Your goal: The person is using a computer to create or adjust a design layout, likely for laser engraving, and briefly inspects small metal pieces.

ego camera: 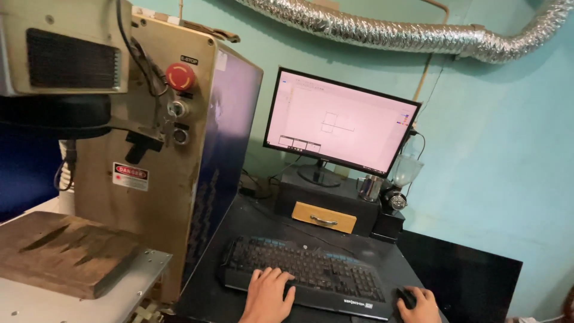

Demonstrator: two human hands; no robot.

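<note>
**Hands on keyboard and mouse**

The left hand (267, 294) lies flat on the black keyboard (305, 276), fingers spread over its near-left keys, grip open. The keyboard lies on the dark surface (239, 239), long axis running left to right, slightly angled. The right hand (420, 305) cups the black mouse (406, 296) just right of the keyboard, grip closed over it. A monitor (341, 122) stands behind.

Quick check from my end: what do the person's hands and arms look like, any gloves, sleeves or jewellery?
Both the left hand and right hand are bare: no gloves, rings or watch show. The wrists, as far as the picture's lower edge, show no sleeves. Fingernails look short and plain.
</note>
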